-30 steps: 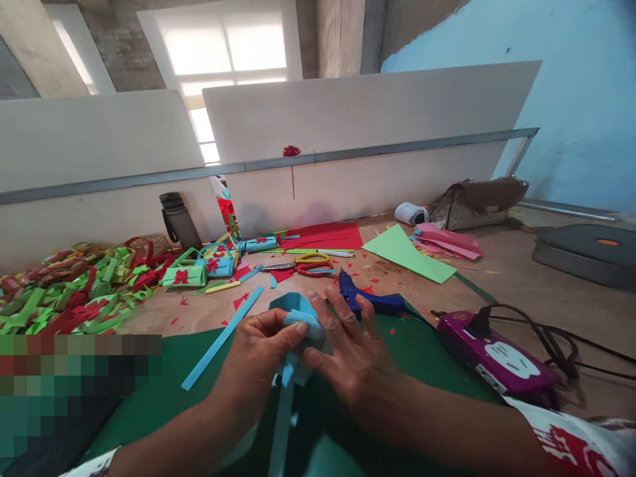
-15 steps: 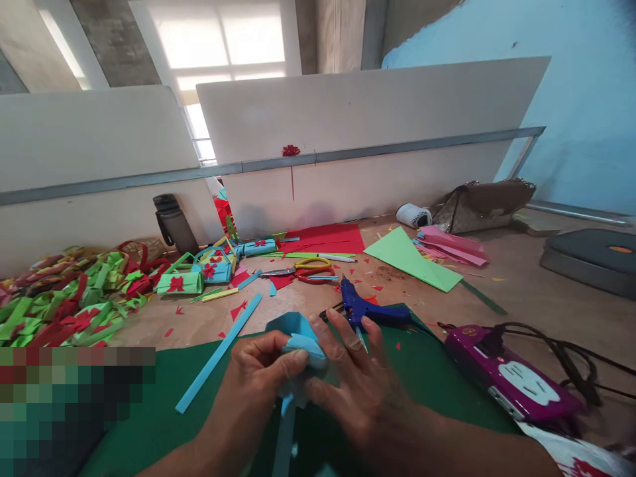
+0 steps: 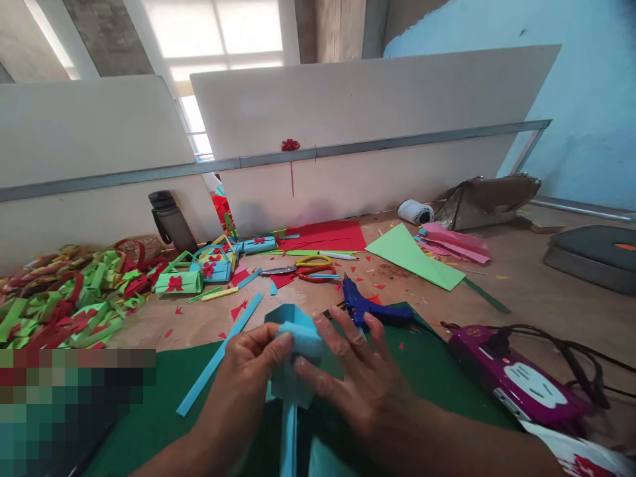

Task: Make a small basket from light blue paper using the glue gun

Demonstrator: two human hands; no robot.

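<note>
My left hand point(image 3: 253, 371) pinches the left end of a folded piece of light blue paper point(image 3: 298, 340) between thumb and fingers. On its right side, my right hand point(image 3: 355, 368) has thumb and index finger pressed against the same piece, its other fingers spread. The paper has an angular, faceted back part and a rolled front fold. A long blue strip point(image 3: 289, 437) hangs below it toward me. Just beyond my right fingertips lies a blue glue gun point(image 3: 360, 301). Another blue paper strip point(image 3: 218, 358) lies to the left, partly on the green mat point(image 3: 149, 397).
Scissors point(image 3: 313, 265), a pen and paper scraps lie ahead. Small paper bags with red bows point(image 3: 216, 268) and a colourful paper pile point(image 3: 74, 298) are left, near a dark bottle point(image 3: 173, 222). A purple power strip point(image 3: 517, 377) with cables sits right, below green paper point(image 3: 417, 258).
The blue paper has tilted, so more of its front shows. My right thumb has moved up and left onto its front, and my left hand has shifted slightly left.
</note>
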